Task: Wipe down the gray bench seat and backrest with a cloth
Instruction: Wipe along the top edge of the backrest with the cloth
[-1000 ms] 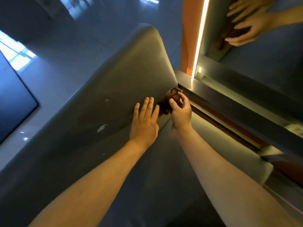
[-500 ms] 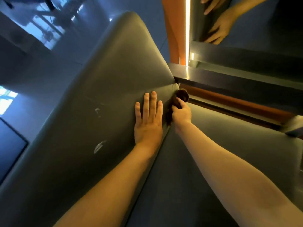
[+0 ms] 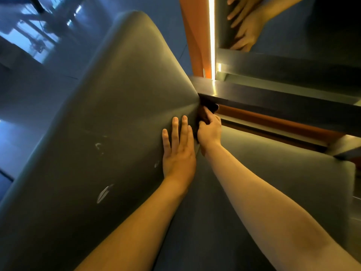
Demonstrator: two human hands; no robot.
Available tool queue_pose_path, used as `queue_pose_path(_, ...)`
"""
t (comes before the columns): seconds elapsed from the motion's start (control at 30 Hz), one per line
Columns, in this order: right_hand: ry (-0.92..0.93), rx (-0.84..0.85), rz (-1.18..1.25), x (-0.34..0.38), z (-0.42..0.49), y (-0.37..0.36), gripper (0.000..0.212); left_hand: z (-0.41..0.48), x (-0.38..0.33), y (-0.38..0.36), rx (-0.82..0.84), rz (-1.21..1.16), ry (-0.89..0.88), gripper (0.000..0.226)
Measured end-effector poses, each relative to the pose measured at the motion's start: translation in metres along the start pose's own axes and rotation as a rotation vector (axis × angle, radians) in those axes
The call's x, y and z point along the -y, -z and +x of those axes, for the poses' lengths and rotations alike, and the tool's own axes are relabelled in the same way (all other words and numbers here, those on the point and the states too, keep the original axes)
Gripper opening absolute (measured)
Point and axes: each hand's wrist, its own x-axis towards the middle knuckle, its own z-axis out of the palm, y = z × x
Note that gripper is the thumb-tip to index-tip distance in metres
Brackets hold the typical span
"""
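Note:
The gray bench backrest [image 3: 117, 114] fills the left and centre, with the gray seat [image 3: 273, 173] to its right. My left hand [image 3: 178, 149] lies flat with straight fingers on the backrest near its end. My right hand [image 3: 209, 130] grips a dark brown cloth [image 3: 210, 107] and holds it in the crease at the far end, where backrest and seat meet. Most of the cloth is hidden behind my fingers and the backrest edge.
A dark metal ledge [image 3: 283, 98] with an orange strip [image 3: 273, 122] runs along the far side of the seat. Above it a mirror-like panel [image 3: 293, 26] reflects my hands. An orange column with a light strip [image 3: 212, 36] stands behind. Glossy blue floor [image 3: 39, 75] lies left.
My right hand has pushed the cloth farther along the crease toward the backrest's end. My left hand slid forward on the backrest with it. The view has shifted closer.

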Motion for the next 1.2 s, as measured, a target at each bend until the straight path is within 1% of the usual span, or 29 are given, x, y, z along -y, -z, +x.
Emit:
queue_pose_path(0.1, -0.288, 0.064, 0.042, -0.025, 0.010, 0.009, 0.059, 0.000, 0.000, -0.006, -0.053, 0.024, -0.002, 0.066)
queue_pose_path(0.13, -0.348, 0.084, 0.080, -0.031, 0.008, 0.011, 0.059, 0.000, 0.001, -0.009, -0.069, 0.030, -0.001, 0.065)
queue_pose_path(0.2, -0.371, 0.086, 0.171, -0.036, 0.000, 0.012, 0.058, 0.001, 0.001, -0.013, -0.103, 0.040, 0.006, 0.065)
queue_pose_path(0.27, -0.315, 0.036, 0.219, -0.030, -0.009, 0.009, 0.057, 0.001, 0.001, -0.013, -0.113, 0.043, 0.010, 0.065)
queue_pose_path(0.33, -0.188, 0.021, 0.225, -0.017, -0.021, 0.005, 0.052, 0.000, 0.001, -0.012, -0.090, 0.036, 0.013, 0.069)
queue_pose_path(0.43, 0.028, 0.063, 0.201, 0.006, -0.038, 0.000, 0.042, 0.000, 0.002, -0.009, -0.068, 0.010, 0.017, 0.077)
queue_pose_path(0.5, 0.151, 0.089, 0.126, 0.014, -0.041, -0.003, 0.040, 0.000, 0.002, -0.008, -0.071, 0.023, 0.021, 0.081)
queue_pose_path(0.53, 0.177, 0.077, 0.095, 0.015, -0.039, -0.005, 0.041, -0.001, 0.003, -0.007, -0.066, 0.027, 0.018, 0.081)
queue_pose_path(0.6, 0.169, 0.019, 0.025, 0.006, -0.031, -0.007, 0.045, -0.001, 0.003, -0.007, -0.056, 0.035, 0.012, 0.079)
queue_pose_path(0.63, 0.123, -0.004, -0.013, 0.000, -0.025, -0.006, 0.047, -0.001, 0.003, -0.008, -0.059, 0.039, 0.009, 0.078)
queue_pose_path(0.67, 0.040, -0.025, -0.013, -0.007, -0.019, -0.004, 0.050, -0.001, 0.003, -0.009, -0.066, 0.038, 0.004, 0.075)
queue_pose_path(0.7, -0.079, -0.027, 0.026, -0.013, -0.013, 0.001, 0.052, 0.000, 0.003, -0.010, -0.077, 0.036, -0.001, 0.071)
queue_pose_path(0.77, -0.302, 0.028, 0.122, -0.026, -0.009, 0.014, 0.054, -0.001, 0.002, -0.013, -0.105, 0.044, -0.001, 0.066)
queue_pose_path(0.8, -0.372, 0.070, 0.129, -0.031, -0.010, 0.019, 0.053, 0.000, 0.002, -0.014, -0.113, 0.051, -0.002, 0.066)
queue_pose_path(0.87, -0.416, 0.101, 0.116, -0.038, -0.016, 0.024, 0.051, 0.000, 0.002, -0.017, -0.117, 0.062, -0.007, 0.066)
queue_pose_path(0.97, -0.374, 0.088, 0.197, -0.032, -0.027, 0.023, 0.050, 0.001, 0.003, -0.015, -0.103, 0.064, -0.004, 0.063)
queue_pose_path(1.03, -0.291, 0.110, 0.252, -0.017, -0.037, 0.023, 0.049, -0.001, 0.004, -0.013, -0.091, 0.055, -0.008, 0.063)
queue_pose_path(1.13, -0.098, 0.217, 0.208, 0.008, -0.051, 0.024, 0.044, -0.003, 0.004, -0.009, -0.085, -0.003, -0.009, 0.070)
queue_pose_path(1.2, -0.037, 0.246, 0.143, 0.013, -0.055, 0.021, 0.044, -0.005, 0.006, -0.004, -0.091, -0.033, -0.005, 0.071)
